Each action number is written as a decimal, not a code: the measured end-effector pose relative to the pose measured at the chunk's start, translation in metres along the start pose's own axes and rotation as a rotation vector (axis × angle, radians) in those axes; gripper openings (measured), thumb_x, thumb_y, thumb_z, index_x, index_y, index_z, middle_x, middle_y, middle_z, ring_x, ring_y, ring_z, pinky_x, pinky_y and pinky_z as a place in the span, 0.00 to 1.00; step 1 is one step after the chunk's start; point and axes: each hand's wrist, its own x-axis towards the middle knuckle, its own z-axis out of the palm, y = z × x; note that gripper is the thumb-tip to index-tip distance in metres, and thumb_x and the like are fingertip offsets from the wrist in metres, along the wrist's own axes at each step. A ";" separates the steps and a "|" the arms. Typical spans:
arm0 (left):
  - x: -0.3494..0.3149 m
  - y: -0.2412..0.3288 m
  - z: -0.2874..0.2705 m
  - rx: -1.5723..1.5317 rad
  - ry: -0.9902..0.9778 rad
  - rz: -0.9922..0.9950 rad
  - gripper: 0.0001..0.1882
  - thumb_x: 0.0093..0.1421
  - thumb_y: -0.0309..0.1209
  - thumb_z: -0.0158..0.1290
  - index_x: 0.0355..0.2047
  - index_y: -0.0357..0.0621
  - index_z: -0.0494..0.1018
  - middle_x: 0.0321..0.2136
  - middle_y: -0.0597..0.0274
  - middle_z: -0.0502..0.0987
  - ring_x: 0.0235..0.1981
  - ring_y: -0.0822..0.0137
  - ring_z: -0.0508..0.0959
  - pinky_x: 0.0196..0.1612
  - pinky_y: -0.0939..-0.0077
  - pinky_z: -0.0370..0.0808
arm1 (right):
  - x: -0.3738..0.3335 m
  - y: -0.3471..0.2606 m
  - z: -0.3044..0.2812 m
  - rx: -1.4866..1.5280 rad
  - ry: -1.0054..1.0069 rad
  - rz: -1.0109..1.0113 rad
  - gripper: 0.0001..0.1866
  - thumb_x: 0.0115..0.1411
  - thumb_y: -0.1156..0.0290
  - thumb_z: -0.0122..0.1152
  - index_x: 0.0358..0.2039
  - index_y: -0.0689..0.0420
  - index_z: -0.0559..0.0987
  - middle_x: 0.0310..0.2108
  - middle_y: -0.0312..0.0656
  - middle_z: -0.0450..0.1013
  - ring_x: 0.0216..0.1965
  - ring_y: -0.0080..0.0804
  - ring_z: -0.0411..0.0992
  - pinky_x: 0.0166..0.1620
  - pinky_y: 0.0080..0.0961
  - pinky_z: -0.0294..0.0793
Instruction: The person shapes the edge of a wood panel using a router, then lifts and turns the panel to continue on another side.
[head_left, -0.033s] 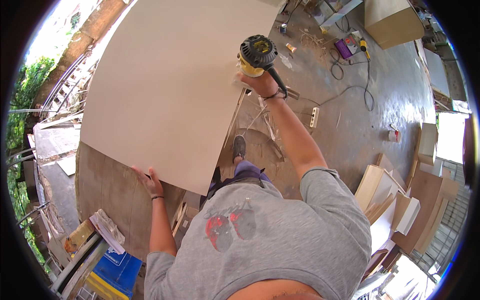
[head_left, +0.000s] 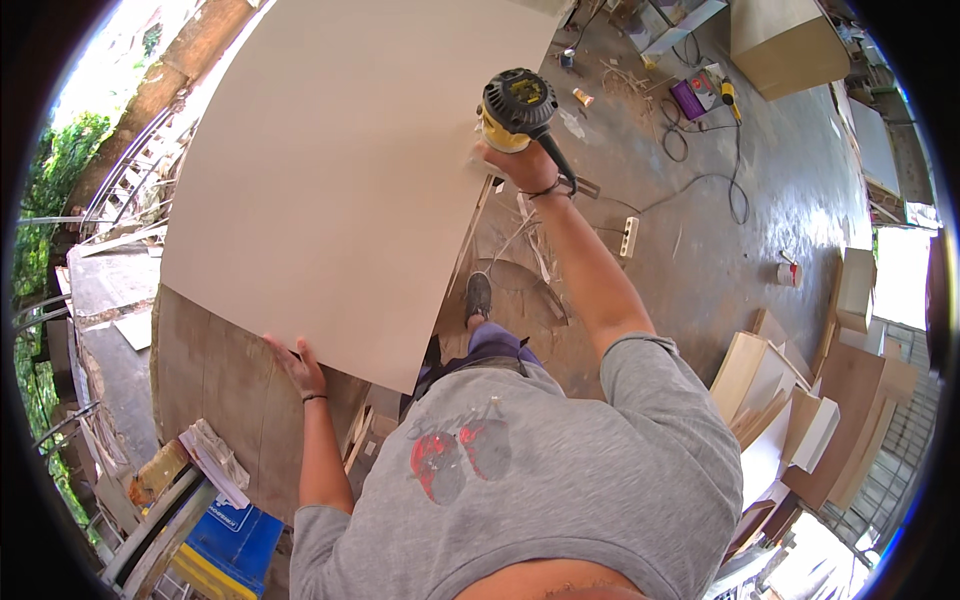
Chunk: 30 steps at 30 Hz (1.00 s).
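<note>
A large pale flat board (head_left: 330, 190) lies across a wooden worktable (head_left: 215, 365) in front of me and to my left. My right hand (head_left: 520, 165) is wrapped around a yellow-and-black trim router (head_left: 515, 105), which stands upright at the board's right edge. Its black cord runs back past my wrist. The router's base and bit are mostly hidden by its body and my hand. At the board's near edge rests my left hand (head_left: 300, 367), fingers spread and holding nothing, its fingertips touching or right beside that edge.
A power strip (head_left: 628, 236) and loose cords lie on the floor to the right. Farther off are a purple box (head_left: 688, 98), a yellow power tool (head_left: 728, 92) and a paint can (head_left: 789, 272). Cabinet pieces (head_left: 745, 375) stand at the right; a blue bin (head_left: 232, 540) sits lower left.
</note>
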 end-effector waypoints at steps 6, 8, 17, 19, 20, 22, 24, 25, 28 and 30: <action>-0.005 -0.003 -0.005 0.005 -0.013 -0.039 0.42 0.67 0.49 0.40 0.67 0.33 0.35 0.68 0.43 0.39 0.70 0.52 0.41 0.69 0.61 0.40 | 0.040 0.026 -0.009 -0.071 0.072 -0.064 0.30 0.40 0.57 0.75 0.43 0.54 0.76 0.39 0.43 0.77 0.40 0.38 0.76 0.44 0.31 0.77; -0.007 -0.002 -0.008 0.018 -0.016 -0.063 0.42 0.67 0.49 0.40 0.67 0.33 0.35 0.68 0.43 0.38 0.70 0.52 0.41 0.69 0.62 0.40 | 0.052 0.026 -0.016 -0.034 0.061 -0.052 0.29 0.40 0.57 0.75 0.42 0.54 0.76 0.38 0.43 0.77 0.39 0.38 0.77 0.42 0.32 0.77; -0.015 0.013 -0.017 0.039 0.007 -0.227 0.48 0.64 0.57 0.41 0.66 0.31 0.35 0.68 0.42 0.38 0.70 0.53 0.40 0.69 0.64 0.39 | 0.104 0.043 -0.036 -0.062 0.087 -0.082 0.28 0.39 0.62 0.77 0.41 0.58 0.76 0.38 0.41 0.77 0.38 0.31 0.76 0.42 0.30 0.76; -0.014 0.020 -0.018 0.055 -0.001 -0.262 0.49 0.63 0.58 0.41 0.66 0.30 0.35 0.68 0.42 0.38 0.70 0.53 0.39 0.69 0.64 0.39 | 0.118 0.058 -0.040 -0.029 0.100 -0.093 0.28 0.39 0.62 0.77 0.41 0.58 0.76 0.38 0.40 0.77 0.38 0.31 0.76 0.42 0.30 0.76; -0.014 0.020 -0.019 0.093 -0.009 -0.280 0.49 0.63 0.58 0.41 0.66 0.30 0.35 0.68 0.42 0.38 0.70 0.53 0.39 0.69 0.64 0.38 | 0.125 0.065 -0.042 -0.012 0.107 -0.099 0.29 0.39 0.62 0.77 0.41 0.58 0.76 0.38 0.40 0.77 0.38 0.31 0.76 0.43 0.29 0.76; -0.017 0.019 -0.023 0.168 -0.015 -0.319 0.49 0.63 0.59 0.41 0.66 0.31 0.36 0.68 0.43 0.38 0.70 0.53 0.39 0.69 0.64 0.37 | 0.136 0.064 -0.044 -0.003 0.114 -0.090 0.29 0.39 0.63 0.77 0.41 0.58 0.76 0.37 0.40 0.77 0.38 0.31 0.76 0.43 0.29 0.76; -0.020 0.019 -0.027 0.228 -0.027 -0.358 0.49 0.63 0.59 0.41 0.67 0.32 0.36 0.68 0.44 0.39 0.70 0.54 0.39 0.69 0.64 0.36 | 0.150 0.069 -0.046 0.007 0.127 -0.089 0.30 0.39 0.61 0.77 0.42 0.58 0.76 0.38 0.41 0.77 0.39 0.33 0.76 0.43 0.30 0.76; -0.021 0.019 -0.028 0.259 -0.034 -0.377 0.49 0.62 0.60 0.41 0.67 0.33 0.36 0.69 0.44 0.39 0.70 0.54 0.39 0.69 0.64 0.36 | 0.157 0.079 -0.047 0.014 0.135 -0.089 0.31 0.39 0.58 0.77 0.42 0.58 0.76 0.38 0.42 0.77 0.39 0.35 0.76 0.42 0.31 0.76; -0.021 0.023 -0.028 0.259 -0.027 -0.380 0.50 0.62 0.61 0.40 0.67 0.35 0.37 0.69 0.45 0.40 0.70 0.54 0.39 0.69 0.61 0.35 | 0.181 0.110 -0.054 -0.018 0.143 -0.101 0.33 0.38 0.56 0.77 0.43 0.58 0.76 0.39 0.44 0.77 0.40 0.37 0.76 0.42 0.33 0.76; -0.022 0.025 -0.030 0.292 -0.035 -0.396 0.50 0.62 0.62 0.39 0.68 0.36 0.37 0.69 0.47 0.41 0.70 0.55 0.40 0.69 0.60 0.35 | 0.198 0.120 -0.060 -0.013 0.119 -0.088 0.35 0.36 0.57 0.78 0.44 0.58 0.75 0.39 0.44 0.77 0.40 0.37 0.76 0.43 0.33 0.76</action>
